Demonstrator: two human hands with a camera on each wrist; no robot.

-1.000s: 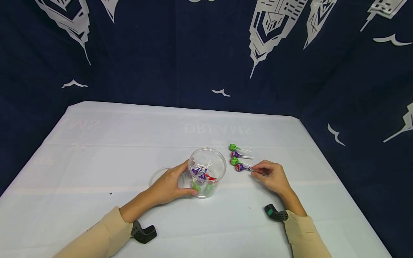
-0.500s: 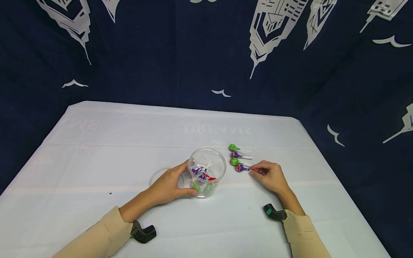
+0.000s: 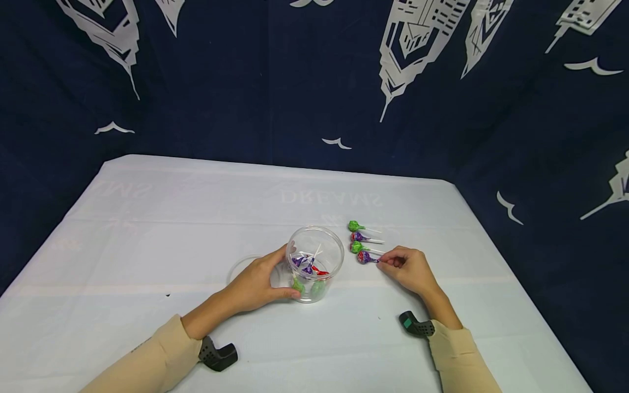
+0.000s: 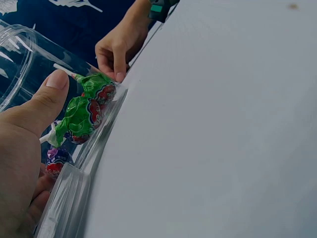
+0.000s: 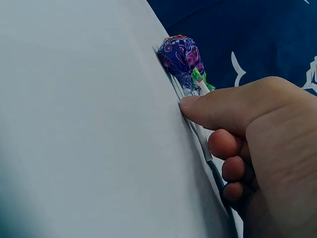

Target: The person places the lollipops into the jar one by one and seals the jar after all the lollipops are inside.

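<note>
My left hand [image 3: 255, 284] grips the side of a clear plastic jar [image 3: 342, 256], which stands upright without a lid. Inside it lie several wrapped lollipops, among them a green lollipop [image 4: 81, 116] and a purple lollipop [image 4: 57, 161]. To the jar's right, several lollipops lie in a column on the table, heads to the left. My right hand [image 3: 410, 267] pinches the stick of the nearest one, a purple lollipop [image 5: 181, 57], with thumb and fingers. Behind that one are a green lollipop [image 3: 356, 247], another purple lollipop [image 3: 357, 237] and a farther green lollipop [image 3: 354, 225].
A clear round lid [image 4: 64, 198] lies flat on the table left of the jar, partly hidden by my left hand. The white-covered table [image 3: 172, 218] ends at a dark blue patterned cloth [image 3: 236, 82]. A small dark speck [image 3: 167, 295] lies at the left.
My right hand has shifted slightly left, its fingertips now closer to the nearest purple lollipop's head. That lollipop has barely moved. My left hand and the jar stay in place.
</note>
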